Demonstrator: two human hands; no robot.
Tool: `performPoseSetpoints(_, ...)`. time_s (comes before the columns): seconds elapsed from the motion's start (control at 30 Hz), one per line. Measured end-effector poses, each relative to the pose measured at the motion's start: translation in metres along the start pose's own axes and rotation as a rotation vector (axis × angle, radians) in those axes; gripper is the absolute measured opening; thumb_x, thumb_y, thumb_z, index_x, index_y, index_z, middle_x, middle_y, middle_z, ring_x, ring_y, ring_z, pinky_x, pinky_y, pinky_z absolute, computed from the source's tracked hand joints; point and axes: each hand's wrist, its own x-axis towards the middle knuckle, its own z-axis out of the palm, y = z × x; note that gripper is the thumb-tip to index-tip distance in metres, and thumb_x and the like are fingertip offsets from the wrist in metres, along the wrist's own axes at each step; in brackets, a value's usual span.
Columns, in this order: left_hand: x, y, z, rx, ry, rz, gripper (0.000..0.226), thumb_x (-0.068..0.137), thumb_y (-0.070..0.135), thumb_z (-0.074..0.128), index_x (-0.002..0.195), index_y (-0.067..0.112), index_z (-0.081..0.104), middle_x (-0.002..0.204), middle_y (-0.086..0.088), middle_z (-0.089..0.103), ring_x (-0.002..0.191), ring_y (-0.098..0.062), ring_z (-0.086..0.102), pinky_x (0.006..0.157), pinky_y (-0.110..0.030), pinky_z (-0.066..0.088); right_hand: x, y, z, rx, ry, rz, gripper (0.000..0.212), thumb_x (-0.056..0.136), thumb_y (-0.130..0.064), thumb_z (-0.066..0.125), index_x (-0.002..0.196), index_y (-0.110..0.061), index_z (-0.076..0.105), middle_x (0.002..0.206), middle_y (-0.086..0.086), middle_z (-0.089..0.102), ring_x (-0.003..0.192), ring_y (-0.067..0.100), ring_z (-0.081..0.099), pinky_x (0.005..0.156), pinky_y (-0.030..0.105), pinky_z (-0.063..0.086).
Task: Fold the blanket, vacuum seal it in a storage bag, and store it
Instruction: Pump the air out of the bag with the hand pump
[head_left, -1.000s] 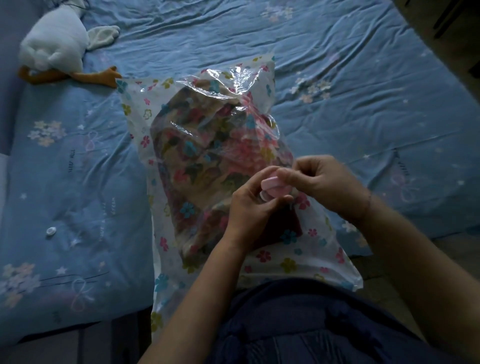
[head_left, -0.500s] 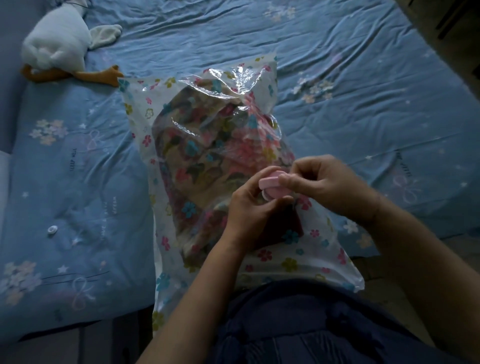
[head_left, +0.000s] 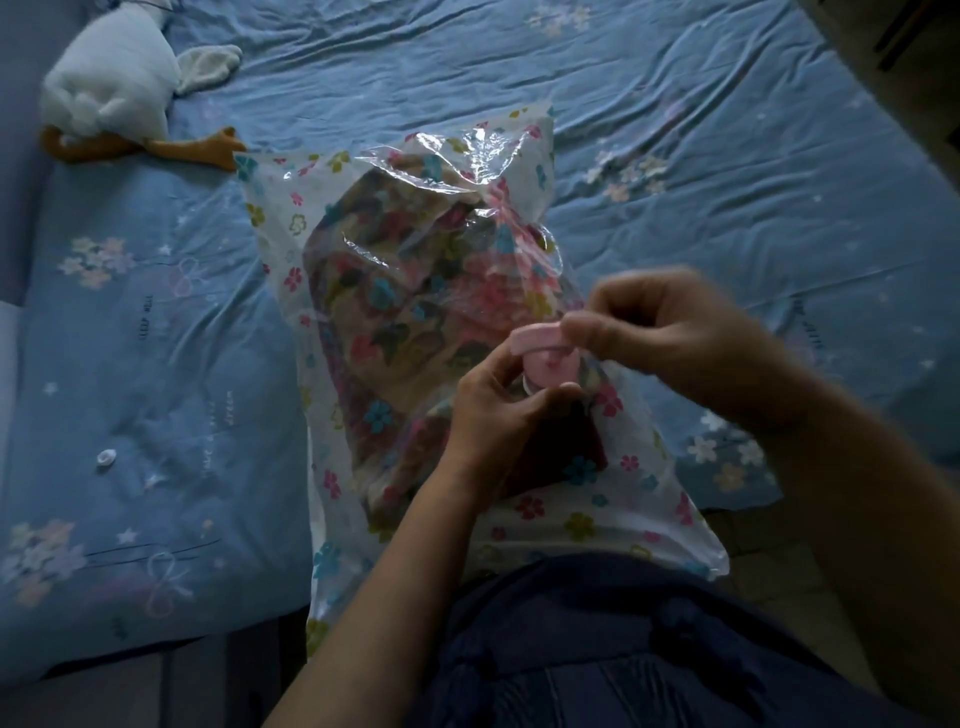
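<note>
The bed (head_left: 675, 130) has lots of free room left and right of the storage bag (head_left: 322, 218). The near end of the bag hangs over the bed edge, against the person. The folded blanket (head_left: 395, 312) sits inside. The left hand (head_left: 498, 410) pinches the pink valve (head_left: 550, 370). The right hand (head_left: 670, 332) pinches the cap (head_left: 535, 335), which has just come up. I think air can go out now.
</note>
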Motion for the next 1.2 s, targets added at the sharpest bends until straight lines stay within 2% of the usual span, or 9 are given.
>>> performPoseSetpoints(0.13, -0.001, -0.004, 0.002, 0.014, 0.007, -0.014, 0.049, 0.077, 0.008, 0.081, 0.123, 0.011, 0.065, 0.113, 0.003, 0.072, 0.107, -0.009, 0.067, 0.089, -0.020, 0.051, -0.003, -0.022, -0.009, 0.347, -0.102, -0.160, 0.035, 0.087, -0.031, 0.064, 0.061, -0.011, 0.052, 0.053, -0.009, 0.045, 0.047, 0.006, 0.037, 0.046, 0.016, 0.032)
performPoseSetpoints(0.33, -0.001, -0.004, 0.002, -0.021, 0.008, -0.017, 0.051, 0.076, 0.004, 0.081, 0.121, 0.017, 0.063, 0.117, 0.000, 0.070, 0.115, -0.016, 0.065, 0.099, -0.033, 0.052, 0.000, 0.027, 0.009, -0.042, 0.001, 0.178, 0.031, 0.084, -0.029, 0.063, 0.063, -0.008, 0.056, 0.045, -0.011, 0.050, 0.044, -0.002, 0.042, 0.047, 0.012, 0.034)
performPoseSetpoints(0.5, 0.002, -0.003, 0.000, 0.012, 0.003, -0.014, 0.051, 0.076, 0.012, 0.082, 0.124, 0.016, 0.064, 0.119, 0.002, 0.070, 0.113, -0.012, 0.065, 0.096, -0.027, 0.052, -0.008, -0.030, -0.007, 0.326, -0.081, -0.147, 0.033, 0.086, -0.034, 0.062, 0.064, -0.010, 0.054, 0.053, -0.011, 0.047, 0.047, 0.006, 0.039, 0.046, 0.016, 0.032)
performPoseSetpoints(0.57, 0.003, -0.003, 0.001, 0.017, 0.005, -0.018, 0.054, 0.076, 0.012, 0.083, 0.126, 0.015, 0.064, 0.120, 0.001, 0.069, 0.114, -0.012, 0.064, 0.098, -0.027, 0.052, -0.007, -0.030, -0.008, 0.385, -0.088, -0.169, 0.032, 0.085, -0.036, 0.064, 0.063, -0.014, 0.055, 0.054, -0.009, 0.046, 0.047, 0.008, 0.037, 0.045, 0.019, 0.032)
performPoseSetpoints(0.73, 0.003, -0.006, 0.000, -0.025, 0.022, -0.025, 0.052, 0.074, 0.006, 0.083, 0.120, 0.019, 0.065, 0.119, 0.002, 0.070, 0.115, -0.018, 0.064, 0.098, -0.035, 0.052, 0.002, 0.029, 0.014, -0.025, 0.035, 0.190, 0.038, 0.080, -0.034, 0.062, 0.067, 0.002, 0.059, 0.047, -0.009, 0.050, 0.045, 0.000, 0.042, 0.048, 0.015, 0.034)
performPoseSetpoints(0.8, 0.001, -0.004, -0.002, -0.020, 0.015, -0.023, 0.050, 0.075, 0.006, 0.082, 0.120, 0.021, 0.064, 0.118, 0.001, 0.070, 0.115, -0.017, 0.064, 0.098, -0.032, 0.052, 0.000, 0.026, 0.013, -0.023, 0.020, 0.153, 0.039, 0.080, -0.032, 0.063, 0.069, 0.004, 0.060, 0.048, -0.009, 0.053, 0.045, -0.001, 0.044, 0.048, 0.013, 0.035)
performPoseSetpoints(0.97, 0.000, -0.001, 0.000, -0.004, -0.004, -0.020, 0.048, 0.077, 0.008, 0.081, 0.122, 0.015, 0.065, 0.117, 0.001, 0.071, 0.110, -0.011, 0.066, 0.092, -0.024, 0.053, -0.007, -0.022, -0.007, 0.352, -0.091, -0.134, 0.031, 0.087, -0.031, 0.064, 0.064, -0.012, 0.057, 0.054, -0.009, 0.049, 0.047, 0.004, 0.041, 0.046, 0.013, 0.035)
performPoseSetpoints(1.07, 0.002, -0.004, 0.001, 0.004, 0.015, -0.001, 0.045, 0.076, 0.008, 0.082, 0.116, 0.022, 0.067, 0.114, 0.001, 0.072, 0.111, -0.017, 0.066, 0.098, -0.036, 0.053, -0.003, 0.004, 0.000, 0.253, -0.020, -0.001, 0.030, 0.086, -0.029, 0.061, 0.065, -0.008, 0.057, 0.053, -0.008, 0.049, 0.047, 0.005, 0.041, 0.046, 0.014, 0.035)
performPoseSetpoints(1.2, 0.000, -0.005, 0.001, -0.020, 0.009, -0.026, 0.053, 0.074, 0.003, 0.082, 0.123, 0.013, 0.064, 0.118, -0.002, 0.070, 0.115, -0.017, 0.065, 0.099, -0.036, 0.053, -0.003, 0.032, 0.010, -0.012, 0.000, 0.195, 0.039, 0.079, -0.035, 0.062, 0.071, 0.003, 0.061, 0.049, -0.008, 0.054, 0.046, -0.001, 0.046, 0.049, 0.012, 0.037)
